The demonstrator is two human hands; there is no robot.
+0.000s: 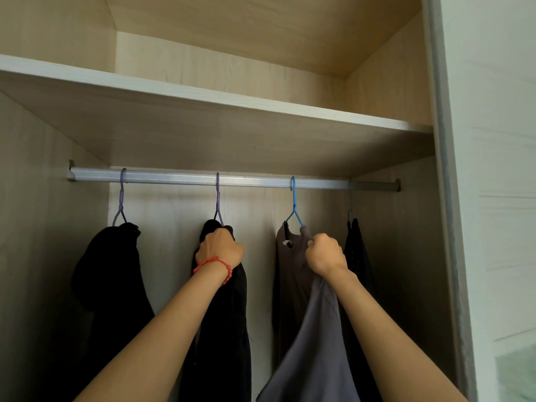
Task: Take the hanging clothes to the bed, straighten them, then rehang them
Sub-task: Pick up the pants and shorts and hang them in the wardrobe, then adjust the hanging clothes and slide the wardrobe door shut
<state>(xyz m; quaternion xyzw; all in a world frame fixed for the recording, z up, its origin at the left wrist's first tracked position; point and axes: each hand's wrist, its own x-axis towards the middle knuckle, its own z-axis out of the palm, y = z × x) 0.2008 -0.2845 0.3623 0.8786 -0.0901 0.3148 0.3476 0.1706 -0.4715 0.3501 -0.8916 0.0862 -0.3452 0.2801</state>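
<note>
Left hand (222,246) clenched on the black garment (223,329) at mid-rail (174,178); right hand (326,253) clenched on the grey garment (313,343) toward the rail's right end; lift each hanger hook clear of the rail before drawing outward, lest fabric slip off.

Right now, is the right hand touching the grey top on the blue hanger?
Touching: the head view shows the right hand gripping the grey top's shoulder fabric.
</note>
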